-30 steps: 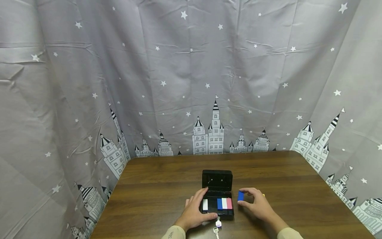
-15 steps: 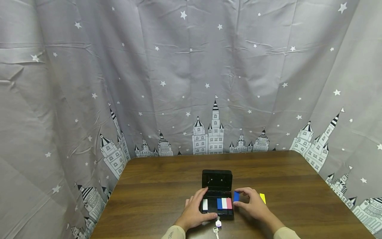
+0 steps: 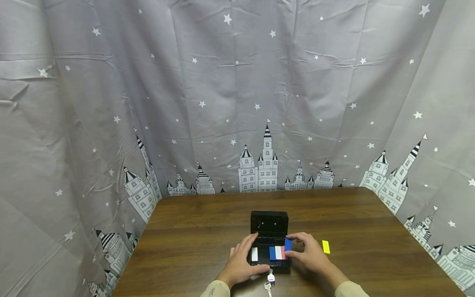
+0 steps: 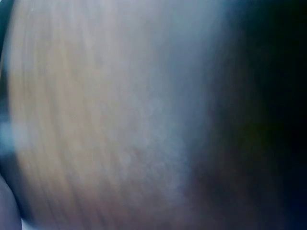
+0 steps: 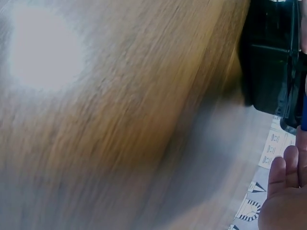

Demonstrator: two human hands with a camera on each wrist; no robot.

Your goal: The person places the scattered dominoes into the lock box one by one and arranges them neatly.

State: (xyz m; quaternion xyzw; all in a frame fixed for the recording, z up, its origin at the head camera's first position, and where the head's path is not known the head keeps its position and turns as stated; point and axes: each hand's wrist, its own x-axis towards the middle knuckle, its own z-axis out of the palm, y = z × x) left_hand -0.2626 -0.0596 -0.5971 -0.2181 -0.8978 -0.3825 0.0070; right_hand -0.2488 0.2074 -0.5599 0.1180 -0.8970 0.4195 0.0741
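A small black lockbox (image 3: 262,264) stands on the table with its lid (image 3: 269,225) raised at the back. My left hand (image 3: 242,264) holds its left side, thumb at the front edge and a finger near the back corner. Between thumb and finger, my right hand (image 3: 309,253) pinches a blue block (image 3: 288,244) over the box's right edge. Inside lie a second blue block (image 3: 272,253), a white one (image 3: 278,253) and a pink one side by side, the pink partly covered. Another white block (image 3: 254,254) lies at the left inside. The left wrist view is blurred.
On the table (image 3: 200,231), right of the right hand, lies a yellow block (image 3: 325,247). One key (image 3: 271,276) sits at the box's front, with another key (image 3: 268,286) hanging just below it. A grey curtain (image 3: 222,103) stands behind the table.
My right hand has carried the blue block leftward from beside the box to over its right edge. The yellow block has come fully into sight. My left hand has stayed put.
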